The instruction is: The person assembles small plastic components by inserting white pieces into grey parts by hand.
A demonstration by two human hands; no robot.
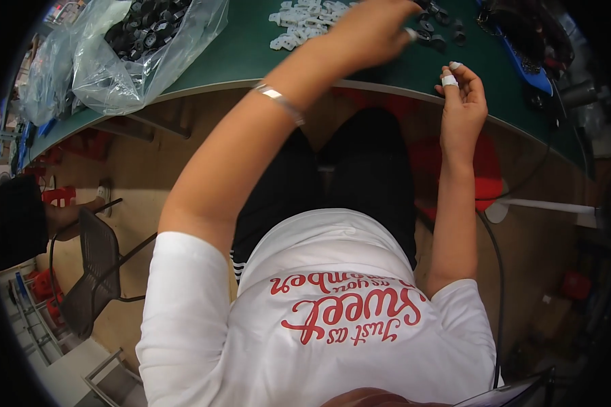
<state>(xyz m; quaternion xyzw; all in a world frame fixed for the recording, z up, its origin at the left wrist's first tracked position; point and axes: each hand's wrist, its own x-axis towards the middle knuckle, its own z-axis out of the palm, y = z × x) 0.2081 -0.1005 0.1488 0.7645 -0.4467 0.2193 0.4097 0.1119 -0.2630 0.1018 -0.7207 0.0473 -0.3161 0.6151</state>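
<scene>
- Reaching far across the green table (251,54), the left hand (370,30) curls over small black parts (441,34); whether it grips 1 is unclear.
- White clips (299,24) lie just left of it.
- Right hand (463,102) hovers at the near edge, taped fingers (449,80) loosely bent, seemingly empty.

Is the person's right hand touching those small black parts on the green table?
Apart. In the head view, the right hand is raised at the table's near edge, with bare green surface showing between its fingertips and the black parts. The left hand reaches toward them instead.
</scene>
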